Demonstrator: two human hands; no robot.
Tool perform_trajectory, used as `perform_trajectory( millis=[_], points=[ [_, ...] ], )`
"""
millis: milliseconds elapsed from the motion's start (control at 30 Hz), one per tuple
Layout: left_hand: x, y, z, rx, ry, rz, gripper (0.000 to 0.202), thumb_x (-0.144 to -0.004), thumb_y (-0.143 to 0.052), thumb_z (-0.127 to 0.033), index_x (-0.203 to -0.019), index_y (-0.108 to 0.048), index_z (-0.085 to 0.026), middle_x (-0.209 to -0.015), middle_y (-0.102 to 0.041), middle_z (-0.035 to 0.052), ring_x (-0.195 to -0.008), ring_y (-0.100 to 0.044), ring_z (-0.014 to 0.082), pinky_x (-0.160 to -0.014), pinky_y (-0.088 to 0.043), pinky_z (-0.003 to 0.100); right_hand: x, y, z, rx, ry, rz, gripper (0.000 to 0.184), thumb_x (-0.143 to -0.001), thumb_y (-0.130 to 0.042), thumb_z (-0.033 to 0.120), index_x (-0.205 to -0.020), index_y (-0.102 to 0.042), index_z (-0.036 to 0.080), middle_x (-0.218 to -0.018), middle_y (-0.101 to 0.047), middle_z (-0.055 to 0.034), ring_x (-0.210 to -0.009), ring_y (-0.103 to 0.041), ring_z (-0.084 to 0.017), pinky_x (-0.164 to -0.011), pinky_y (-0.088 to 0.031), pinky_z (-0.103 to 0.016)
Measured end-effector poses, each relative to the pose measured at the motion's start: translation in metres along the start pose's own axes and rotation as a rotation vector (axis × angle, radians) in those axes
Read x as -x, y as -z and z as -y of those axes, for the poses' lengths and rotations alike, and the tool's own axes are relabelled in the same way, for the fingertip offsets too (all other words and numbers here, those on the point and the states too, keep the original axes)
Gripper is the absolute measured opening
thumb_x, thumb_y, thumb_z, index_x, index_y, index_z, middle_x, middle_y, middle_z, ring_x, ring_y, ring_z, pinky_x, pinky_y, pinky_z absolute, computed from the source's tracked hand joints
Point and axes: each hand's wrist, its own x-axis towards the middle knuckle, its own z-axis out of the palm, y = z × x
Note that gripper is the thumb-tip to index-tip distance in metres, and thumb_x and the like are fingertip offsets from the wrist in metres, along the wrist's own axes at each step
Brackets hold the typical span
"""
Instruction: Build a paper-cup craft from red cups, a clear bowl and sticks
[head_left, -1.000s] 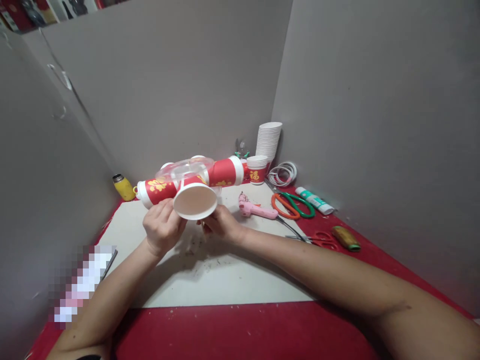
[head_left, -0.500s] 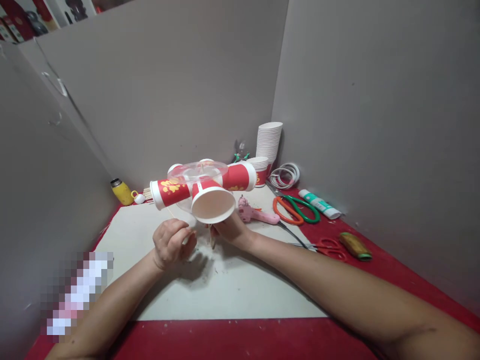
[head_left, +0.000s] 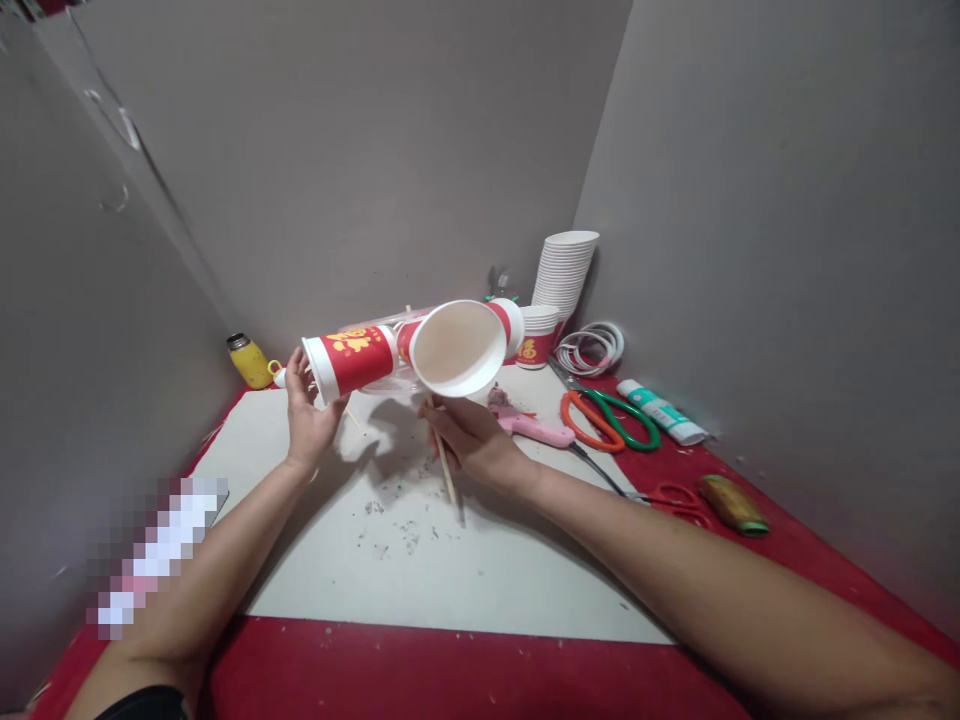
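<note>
Several red-and-white paper cups are joined sideways around clear plastic discs (head_left: 386, 384), forming a wheel on a wooden stick (head_left: 448, 475). My right hand (head_left: 480, 445) is closed around the stick just below the wheel, holding it tilted above the white board. At the left, my left hand (head_left: 309, 425) grips a red paper cup (head_left: 364, 358) near its rim, thumb below and fingers behind. Another cup (head_left: 459, 348) of the wheel turns its open mouth toward me and hides part of the hub.
On the right lie a pink glue gun (head_left: 536, 428), large orange-and-green scissors (head_left: 619, 420), red-handled scissors (head_left: 679, 500), a white cable coil (head_left: 592, 350) and a green-white tube (head_left: 661, 412). Stacked cups (head_left: 566, 270) stand behind. A yellow bottle (head_left: 249, 362) is far left. Scraps dot the white board (head_left: 450, 590).
The wheel has tilted and turned, so the front cup now faces up toward me. My left hand has moved up and left and taken hold of the left cup. The view has shifted slightly.
</note>
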Motion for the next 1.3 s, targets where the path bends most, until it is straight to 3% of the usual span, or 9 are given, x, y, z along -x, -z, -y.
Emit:
perform_trajectory(
  millis=[167,233,333,433,633,700,900,1067,1300],
  points=[
    [-0.005,0.010,-0.018,-0.042,-0.117,0.104,0.100,-0.068,-0.082,-0.057,-0.150,-0.035,-0.024,-0.151,-0.044,0.0212,-0.139,-0.046,0.0362,-0.112,-0.041,0.054,0.005,-0.002,0.003,0.043,0.038,0.019,0.028,-0.098,-0.043,0.045,-0.094,-0.055,0.020,-0.057,-0.050,0.0046,-0.050,-0.044,-0.011,-0.054,-0.036,-0.027],
    [-0.006,0.011,-0.023,-0.057,-0.135,0.148,0.090,-0.070,-0.081,-0.055,-0.145,-0.044,-0.021,-0.147,-0.049,0.0208,-0.133,-0.052,0.0352,-0.108,-0.047,0.050,0.005,-0.002,0.001,0.049,0.032,0.012,0.030,-0.099,-0.042,0.046,-0.094,-0.055,0.020,-0.057,-0.048,0.0050,-0.051,-0.043,-0.011,-0.054,-0.035,-0.027],
    [-0.007,0.008,-0.026,-0.063,-0.112,0.160,0.064,-0.071,-0.080,-0.054,-0.120,-0.062,-0.017,-0.122,-0.068,0.0161,-0.113,-0.066,0.0312,-0.095,-0.056,0.043,0.004,-0.001,-0.004,0.053,0.034,0.004,0.030,-0.099,-0.041,0.046,-0.094,-0.054,0.020,-0.057,-0.047,0.0055,-0.052,-0.042,-0.011,-0.054,-0.034,-0.027],
    [-0.006,0.006,-0.026,-0.057,-0.118,0.128,0.047,-0.073,-0.079,-0.048,-0.105,-0.065,-0.017,-0.108,-0.072,0.0123,-0.105,-0.069,0.0283,-0.091,-0.058,0.041,0.003,0.001,-0.007,0.068,0.052,-0.002,0.028,-0.100,-0.040,0.045,-0.093,-0.053,0.020,-0.057,-0.045,0.0059,-0.052,-0.041,-0.011,-0.054,-0.033,-0.027],
    [-0.009,0.013,-0.028,-0.048,-0.182,0.142,0.053,-0.070,-0.080,-0.036,-0.115,-0.056,-0.021,-0.135,-0.059,0.0153,-0.126,-0.058,0.0301,-0.105,-0.048,0.049,0.004,0.000,-0.002,0.044,0.046,-0.017,0.029,-0.100,-0.042,0.044,-0.092,-0.055,0.019,-0.056,-0.040,0.0067,-0.052,-0.037,-0.010,-0.054,-0.033,-0.026],
    [-0.010,0.014,-0.028,-0.017,-0.163,0.137,0.048,-0.071,-0.079,-0.035,-0.110,-0.054,-0.023,-0.133,-0.059,0.0138,-0.124,-0.058,0.0294,-0.103,-0.048,0.048,0.004,0.000,0.000,0.027,0.039,-0.009,0.031,-0.099,-0.042,0.045,-0.091,-0.055,0.019,-0.056,-0.040,0.0066,-0.052,-0.036,-0.010,-0.054,-0.032,-0.026],
    [-0.009,0.011,-0.023,-0.046,-0.121,0.124,0.045,-0.066,-0.079,-0.030,-0.102,-0.052,-0.023,-0.096,-0.061,0.0036,-0.085,-0.061,0.0194,-0.075,-0.055,0.035,0.003,0.001,-0.001,-0.011,0.009,0.015,0.032,-0.098,-0.045,0.048,-0.091,-0.057,0.018,-0.055,-0.041,0.0068,-0.050,-0.035,-0.010,-0.051,-0.029,-0.026],
    [-0.005,0.010,-0.024,-0.022,-0.065,0.163,0.056,-0.061,-0.084,-0.035,-0.106,-0.053,-0.023,-0.101,-0.061,0.0036,-0.088,-0.061,0.0193,-0.075,-0.054,0.033,0.003,-0.001,-0.002,0.006,0.033,-0.027,0.032,-0.097,-0.045,0.048,-0.090,-0.056,0.019,-0.057,-0.040,0.0064,-0.052,-0.036,-0.011,-0.052,-0.030,-0.027],
    [-0.008,0.005,-0.030,0.098,0.036,0.108,0.045,-0.064,-0.084,-0.043,-0.097,-0.062,-0.022,-0.095,-0.070,0.0040,-0.086,-0.067,0.0205,-0.077,-0.058,0.038,0.004,-0.001,0.000,0.062,0.041,-0.002,0.031,-0.098,-0.044,0.044,-0.091,-0.059,0.018,-0.056,-0.042,0.0058,-0.053,-0.038,-0.011,-0.055,-0.033,-0.027]
  ],
)
